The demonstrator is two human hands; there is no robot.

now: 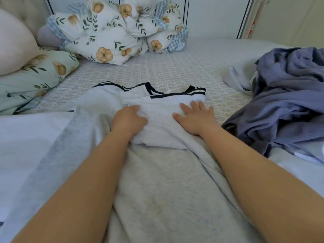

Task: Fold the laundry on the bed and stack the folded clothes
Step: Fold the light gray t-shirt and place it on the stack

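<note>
A bed covered in a pale grey quilted sheet with a fine lattice pattern (175,67) fills most of the view. At its far side, against the wall, a bunched white duvet printed with tan flowers and green leaves, with blue gingham patches (119,30), lies heaped. To the left sit a mint-green pillow in the same floral print (35,74) and, above it, a plain pale pink cushion (14,42) leaning on a beige tufted headboard (29,13). Behind the bed stand white wall panels edged with thin dark vertical strips (210,16). At the right is a cream door or wall surface (289,20). Soft, even light falls across the room.
</note>
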